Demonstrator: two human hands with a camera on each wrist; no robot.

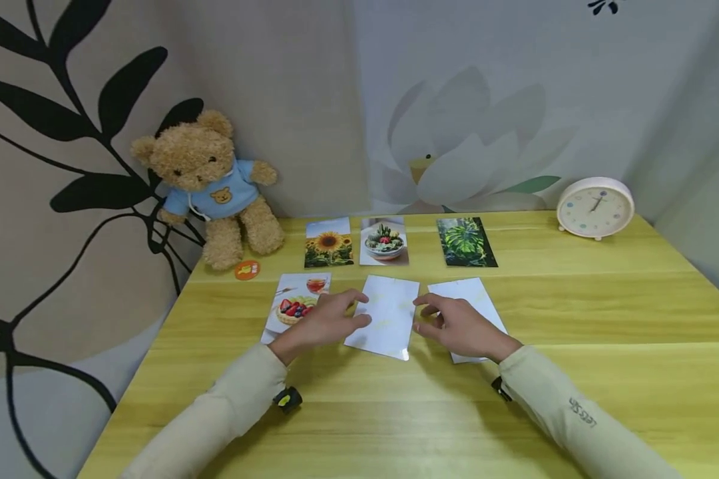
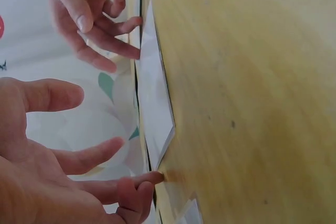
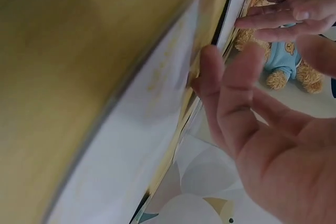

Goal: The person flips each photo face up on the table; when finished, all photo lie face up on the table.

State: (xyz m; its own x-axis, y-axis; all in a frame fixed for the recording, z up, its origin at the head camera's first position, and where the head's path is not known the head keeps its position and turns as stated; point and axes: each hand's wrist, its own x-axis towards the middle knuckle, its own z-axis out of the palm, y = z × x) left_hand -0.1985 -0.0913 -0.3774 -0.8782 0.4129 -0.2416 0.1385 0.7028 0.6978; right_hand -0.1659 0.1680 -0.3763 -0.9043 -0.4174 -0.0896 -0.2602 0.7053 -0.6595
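Note:
A white blank-looking card (image 1: 386, 313) lies on the table between my two hands. My left hand (image 1: 332, 319) is at its left edge, thumb and fingers spread apart, holding nothing. Part of that hand covers the picture card with a berry tart and a cup of tea (image 1: 284, 316). Fingers loosely bent, my right hand (image 1: 461, 326) hovers at the card's right edge. Below this hand lies a second white card (image 1: 467, 291), partly hidden by it. The left wrist view shows the middle card (image 2: 155, 87) flat on the wood, with spread fingers (image 2: 100, 156) beside it.
A back row holds a sunflower card (image 1: 328, 243), a succulent-bowl card (image 1: 384, 241) and a green-leaf card (image 1: 467, 242). A teddy bear (image 1: 218, 193) sits at the back left by an orange round sticker (image 1: 247, 269). At the back right stands a white clock (image 1: 596, 207).

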